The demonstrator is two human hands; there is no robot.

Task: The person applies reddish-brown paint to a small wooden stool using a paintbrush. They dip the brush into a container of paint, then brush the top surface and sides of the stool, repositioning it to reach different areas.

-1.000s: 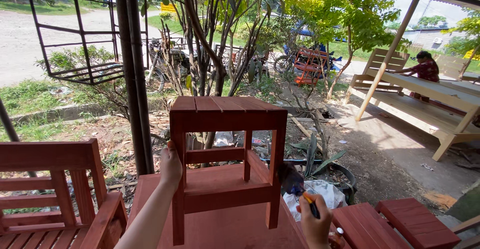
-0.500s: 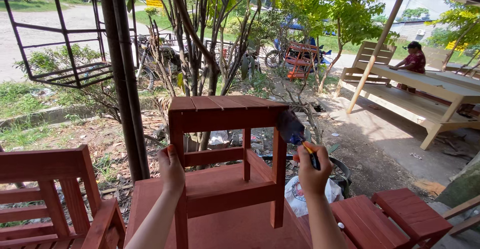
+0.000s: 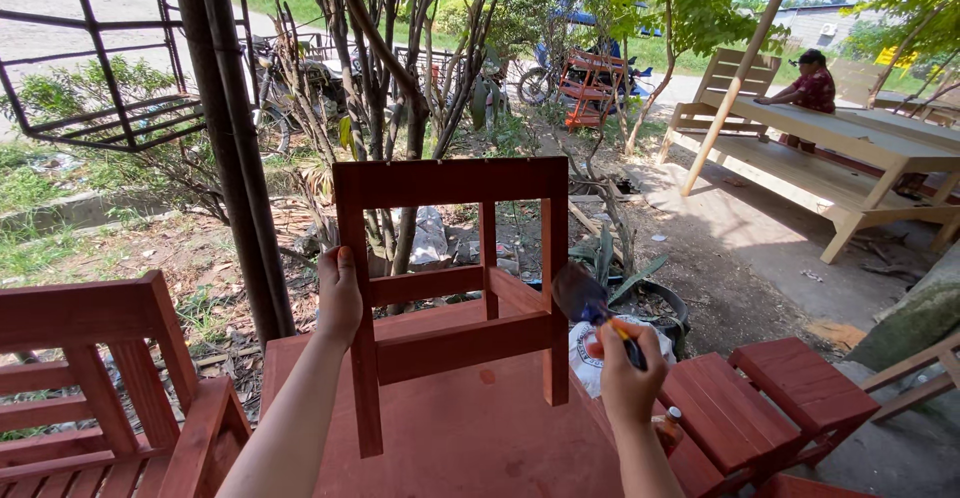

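A small red-brown wooden stool (image 3: 450, 258) is tilted up off a red-brown tabletop (image 3: 470, 438), its legs and rails facing me. My left hand (image 3: 338, 293) grips the stool's left front leg. Just right of the stool, my right hand (image 3: 625, 378) holds a paintbrush (image 3: 590, 308) with its dark bristles raised beside the right front leg, close to it; whether they touch the wood I cannot tell.
A red wooden bench (image 3: 95, 378) stands at the left, two small red stools (image 3: 760, 398) at the lower right. A dark post (image 3: 230, 138) and thin trees rise behind. A white bag (image 3: 585, 358) lies beyond the table. Another person (image 3: 805, 83) sits at a long bare-wood table (image 3: 860, 138).
The stool has been tipped further up and back, so its top now faces away. My right hand with the brush rose from low on the right to beside the stool's right leg.
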